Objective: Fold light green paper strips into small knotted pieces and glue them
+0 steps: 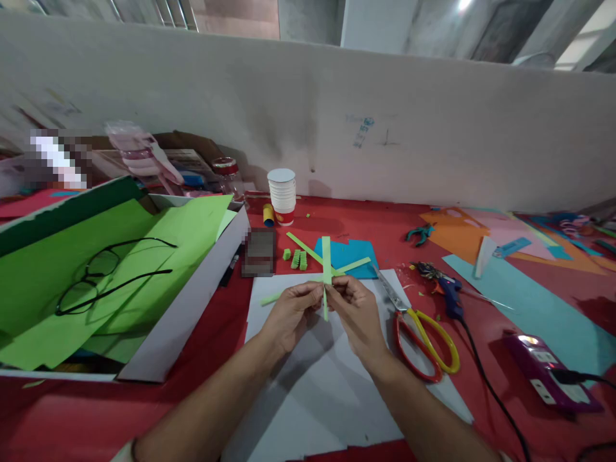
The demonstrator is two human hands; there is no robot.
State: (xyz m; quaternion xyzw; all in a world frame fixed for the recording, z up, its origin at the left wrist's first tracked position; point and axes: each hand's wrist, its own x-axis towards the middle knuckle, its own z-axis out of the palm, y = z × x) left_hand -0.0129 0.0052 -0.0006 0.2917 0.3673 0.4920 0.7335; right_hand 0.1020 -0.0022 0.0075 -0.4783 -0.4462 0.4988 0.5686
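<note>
Between the fingertips of both hands stands a light green paper strip [326, 253], upright, its lower end poking out below the fingers. My left hand [294, 309] pinches it from the left, and my right hand [355, 314] pinches it from the right. Whether the strip is folded there is hidden by the fingers. More green strips lie behind the hands, one slanting at the upper left and another pointing right over a blue paper [359, 253]. Several small folded green paper pieces [299, 259] sit just beyond. White paper [308, 398] lies under the hands.
Scissors [418, 337] with red and yellow handles lie right of my right hand. Farther right are a glue gun [450, 295] and a purple power strip [548, 372]. A box [185, 321] with green paper and glasses [96, 282] stands left; stacked paper cups [282, 196] stand behind.
</note>
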